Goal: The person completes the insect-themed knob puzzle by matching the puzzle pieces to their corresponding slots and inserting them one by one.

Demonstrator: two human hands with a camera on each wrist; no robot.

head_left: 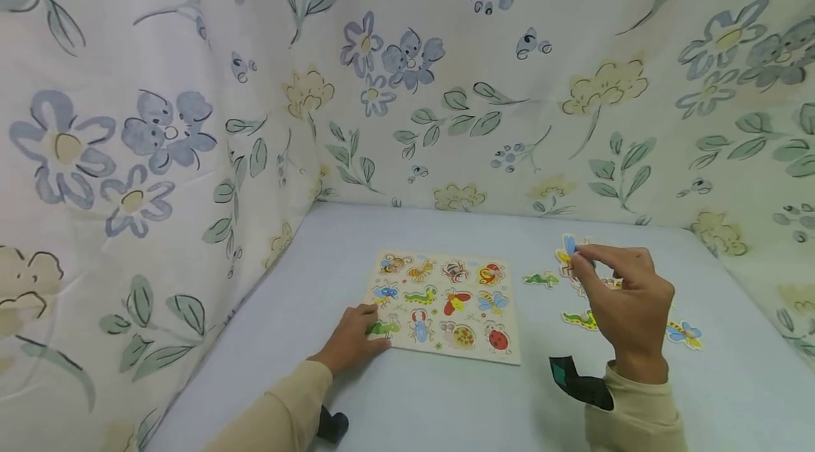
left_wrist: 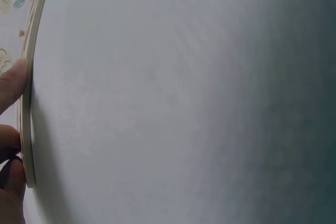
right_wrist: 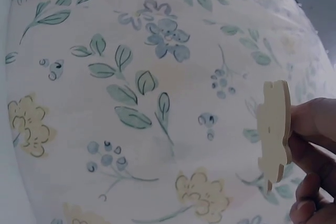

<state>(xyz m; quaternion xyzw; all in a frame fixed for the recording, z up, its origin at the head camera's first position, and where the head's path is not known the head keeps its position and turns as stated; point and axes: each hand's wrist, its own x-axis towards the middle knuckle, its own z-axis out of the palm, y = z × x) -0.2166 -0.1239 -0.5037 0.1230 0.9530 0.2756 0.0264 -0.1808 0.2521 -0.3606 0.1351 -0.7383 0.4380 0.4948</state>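
Observation:
A wooden insect puzzle board (head_left: pixel 446 307) lies on the table, with rows of brightly printed bugs. My left hand (head_left: pixel 352 339) grips its lower left corner, fingers at the left side and thumb along the near edge. Up close in the left wrist view, those fingers (left_wrist: pixel 11 85) press against the board's edge (left_wrist: pixel 30 77). To the right, my raised right hand (head_left: pixel 627 296) pinches a puzzle piece (head_left: pixel 569 245) with blue and yellow on it between thumb and forefinger. The right wrist view shows the plain wooden back of this piece (right_wrist: pixel 274 129).
Loose pieces lie right of the board: a green bug piece (head_left: pixel 541 279), a green caterpillar piece (head_left: pixel 579 320) and a blue-and-yellow dragonfly piece (head_left: pixel 684 334). Others sit partly hidden behind the right hand. A floral curtain (head_left: pixel 407 84) borders the white table (head_left: pixel 446 402) at the back and sides.

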